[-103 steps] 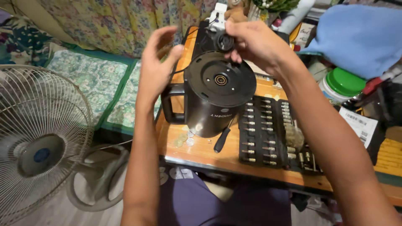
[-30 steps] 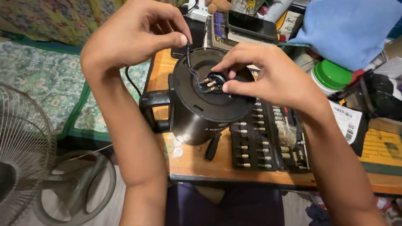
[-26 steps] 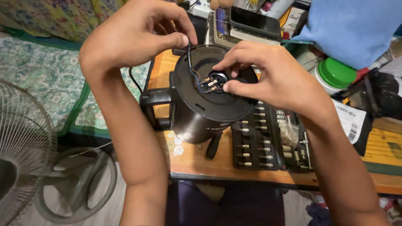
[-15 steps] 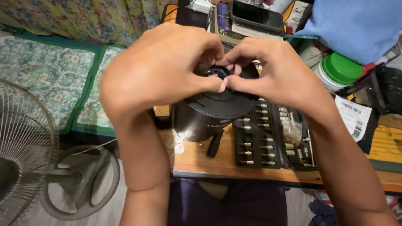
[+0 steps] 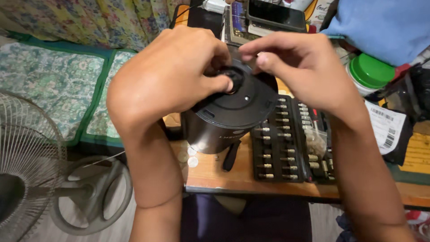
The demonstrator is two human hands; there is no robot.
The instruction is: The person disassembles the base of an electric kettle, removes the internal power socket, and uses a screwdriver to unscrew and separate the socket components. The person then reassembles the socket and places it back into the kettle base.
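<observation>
Evidently rigid and fairly hefty, the upturned dark metal electric kettle (image 5: pixel 228 116) near the wooden tabletop's (image 5: pixel 210 172) front edge suits gripping by its body, while the left hand (image 5: pixel 170 76) pinches its small round black centre connector (image 5: pixel 233 78) and the right hand (image 5: pixel 300 67) hovers, fingers loosely curled, empty

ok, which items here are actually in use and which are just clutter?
In use:
left hand
right hand
upturned black kettle
small round black part at its base centre

Lying about:
bit set
screwdriver
green-lidded jar
fan
blue cloth
</observation>
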